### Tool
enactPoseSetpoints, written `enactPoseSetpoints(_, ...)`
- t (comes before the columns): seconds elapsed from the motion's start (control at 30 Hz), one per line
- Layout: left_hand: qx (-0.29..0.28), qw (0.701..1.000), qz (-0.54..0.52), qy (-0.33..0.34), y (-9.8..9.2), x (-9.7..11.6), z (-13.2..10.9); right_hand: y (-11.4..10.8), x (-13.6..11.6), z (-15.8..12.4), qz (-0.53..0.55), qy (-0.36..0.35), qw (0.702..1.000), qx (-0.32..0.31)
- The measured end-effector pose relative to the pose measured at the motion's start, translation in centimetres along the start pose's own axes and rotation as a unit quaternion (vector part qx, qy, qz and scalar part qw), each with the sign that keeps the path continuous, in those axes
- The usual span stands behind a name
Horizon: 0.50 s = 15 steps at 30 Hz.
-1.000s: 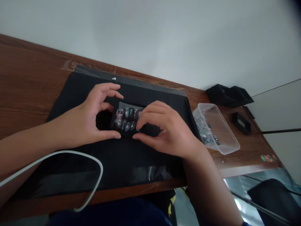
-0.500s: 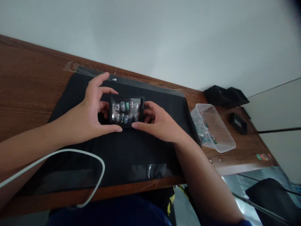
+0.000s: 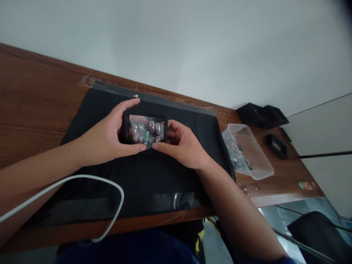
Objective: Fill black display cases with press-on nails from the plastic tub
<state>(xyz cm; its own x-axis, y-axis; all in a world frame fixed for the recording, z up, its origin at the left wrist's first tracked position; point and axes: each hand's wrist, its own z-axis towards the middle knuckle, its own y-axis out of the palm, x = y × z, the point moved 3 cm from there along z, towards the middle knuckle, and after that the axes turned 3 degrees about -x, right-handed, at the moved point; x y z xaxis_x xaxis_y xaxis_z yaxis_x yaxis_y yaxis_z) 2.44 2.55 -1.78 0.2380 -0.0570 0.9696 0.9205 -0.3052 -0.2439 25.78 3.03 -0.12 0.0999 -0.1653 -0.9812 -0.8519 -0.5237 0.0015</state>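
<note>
Between my hands is a small black-framed box [image 3: 165, 128] with a clear window. Behind the window several shiny press-on nails [image 3: 152, 126] show, silvery and one green. My left hand [image 3: 114, 130] grips the box at its left end, thumb along the near edge and index finger raised above it. At the right end, my right hand [image 3: 183, 143] holds the box with its thumb on the near edge and the other fingers curled behind, partly hidden. The box is held above a black mat [image 3: 132, 187].
A clear plastic bin [image 3: 260, 154] with packed nail sets stands right of the mat. Behind it are black trays [image 3: 253, 114] and a small black box [image 3: 276, 146]. A white cable [image 3: 90, 176] loops across the left front. A white bit [image 3: 135, 96] lies by the mat's far edge.
The nails behind the window have shifted out of their two neat rows. My left index finger has come down and right, and the left hand sits closer around the box.
</note>
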Motion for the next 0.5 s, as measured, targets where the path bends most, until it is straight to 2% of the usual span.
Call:
enactPoseSetpoints(0.2,0.005,0.999,-0.014,-0.028,0.00,0.04,0.07,0.18,-0.02,0.04,0.019,-0.004,1.000,0.004)
enactPoseSetpoints(0.5,0.020,0.998,-0.053,-0.019,0.11,-0.52,0.07,0.22,-0.43,-0.12,-0.007,0.011,1.000,0.007)
